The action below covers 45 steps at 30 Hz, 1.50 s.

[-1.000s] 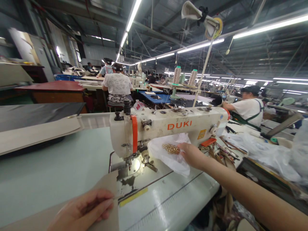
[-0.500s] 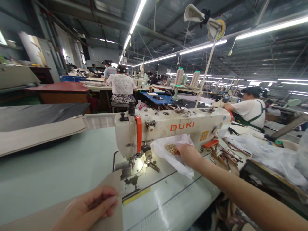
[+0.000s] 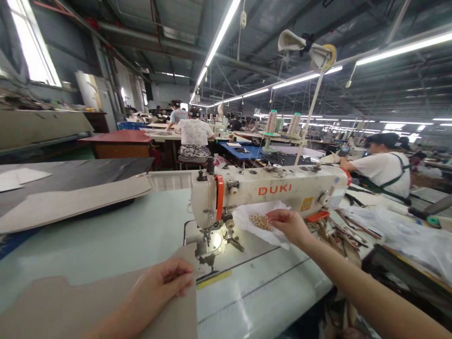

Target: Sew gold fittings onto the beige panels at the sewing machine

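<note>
My left hand lies on a flat beige panel, fingers curled in and thumb against the forefinger; whatever they may hold is too small or hidden to make out. Across the machine bed, my right hand reaches to a pile of small gold metal rings. Its thumb and fingertips pinch at the pile's right edge, on a gold ring partly covered by the fingers. The rings rest on a crumpled white plastic bag under the arm of the sewing machine. The panel's right edge lies just before the needle plate.
More beige panels are stacked on a dark surface at the left. Thread cones stand behind the machine. To the right are scissors, brown strips and clear plastic. A co-worker sits at the right; others are farther back.
The view has swung left, so everything appears farther right. My right fingers have drawn to the near top edge of the rings, showing more of the pile. My left hand stays on the panel.
</note>
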Tool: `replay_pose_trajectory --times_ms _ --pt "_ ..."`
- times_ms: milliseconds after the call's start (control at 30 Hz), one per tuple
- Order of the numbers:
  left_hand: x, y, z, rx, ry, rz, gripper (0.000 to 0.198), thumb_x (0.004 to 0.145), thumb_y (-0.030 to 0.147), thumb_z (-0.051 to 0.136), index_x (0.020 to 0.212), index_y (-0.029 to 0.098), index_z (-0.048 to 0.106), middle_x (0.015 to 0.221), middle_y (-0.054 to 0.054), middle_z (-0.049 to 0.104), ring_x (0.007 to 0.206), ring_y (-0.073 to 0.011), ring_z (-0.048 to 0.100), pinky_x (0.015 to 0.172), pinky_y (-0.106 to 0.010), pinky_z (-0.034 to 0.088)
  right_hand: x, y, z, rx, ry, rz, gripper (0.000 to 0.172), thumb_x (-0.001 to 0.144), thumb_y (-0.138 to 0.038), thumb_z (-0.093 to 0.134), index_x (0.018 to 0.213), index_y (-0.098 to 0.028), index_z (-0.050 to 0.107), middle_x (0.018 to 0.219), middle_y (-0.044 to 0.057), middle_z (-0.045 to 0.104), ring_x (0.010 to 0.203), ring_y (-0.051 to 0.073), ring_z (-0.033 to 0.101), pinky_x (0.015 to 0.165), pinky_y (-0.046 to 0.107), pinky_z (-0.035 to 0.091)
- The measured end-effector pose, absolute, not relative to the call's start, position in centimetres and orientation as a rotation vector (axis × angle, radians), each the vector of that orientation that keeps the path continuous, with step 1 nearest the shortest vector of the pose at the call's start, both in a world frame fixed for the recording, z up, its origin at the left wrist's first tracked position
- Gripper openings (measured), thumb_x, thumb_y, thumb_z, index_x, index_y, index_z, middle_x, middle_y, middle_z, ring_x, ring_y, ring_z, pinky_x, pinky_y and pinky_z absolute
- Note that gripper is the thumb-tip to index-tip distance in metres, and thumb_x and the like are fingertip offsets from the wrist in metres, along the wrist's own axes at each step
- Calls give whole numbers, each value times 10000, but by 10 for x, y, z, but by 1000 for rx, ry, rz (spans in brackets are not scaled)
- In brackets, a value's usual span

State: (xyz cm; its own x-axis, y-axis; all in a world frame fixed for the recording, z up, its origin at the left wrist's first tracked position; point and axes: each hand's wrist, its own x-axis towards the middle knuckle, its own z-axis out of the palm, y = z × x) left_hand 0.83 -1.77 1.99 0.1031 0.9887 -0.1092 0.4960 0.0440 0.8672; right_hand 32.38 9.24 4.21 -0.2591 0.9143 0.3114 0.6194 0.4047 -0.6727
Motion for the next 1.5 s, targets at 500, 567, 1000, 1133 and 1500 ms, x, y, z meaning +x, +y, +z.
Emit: replay_pose_trajectory --times_ms 500,567,1000,1133,1500 --pt "8 -24 13 1476 1440 925 224 689 390 600 736 177 648 601 21 632 600 -159 586 626 -258 445 263 25 49 -822 -1193 1814 246 538 -249 864 736 -196 728 797 21 713 708 107 638 725 227 474" --pt "7 -24 10 1443 1400 955 210 693 365 599 754 170 648 634 14 651 591 -149 585 614 -255 449 253 23 46 -817 -1192 1851 241 538 -253 865 728 -193 729 791 21 716 696 97 636 700 208 472" --pt "10 -30 10 1432 1446 1150 87 713 235 603 693 170 657 576 25 624 562 -122 566 574 -216 435 193 27 21 -957 -1282 1925 299 535 -319 853 685 -152 656 631 11 681 590 111 633 595 204 495" --pt "8 -30 6 1459 1454 1209 109 740 258 594 745 173 664 606 19 639 580 -126 581 583 -212 444 186 32 21 -998 -1191 2055 328 514 -283 865 742 -128 685 674 38 698 647 113 658 642 192 520" --pt "8 -30 8 1669 1678 1085 174 766 281 522 742 200 674 615 27 625 586 -138 551 568 -215 402 184 36 22 -970 -1102 2152 356 507 -229 849 807 -99 710 762 84 716 783 163 686 797 249 513"
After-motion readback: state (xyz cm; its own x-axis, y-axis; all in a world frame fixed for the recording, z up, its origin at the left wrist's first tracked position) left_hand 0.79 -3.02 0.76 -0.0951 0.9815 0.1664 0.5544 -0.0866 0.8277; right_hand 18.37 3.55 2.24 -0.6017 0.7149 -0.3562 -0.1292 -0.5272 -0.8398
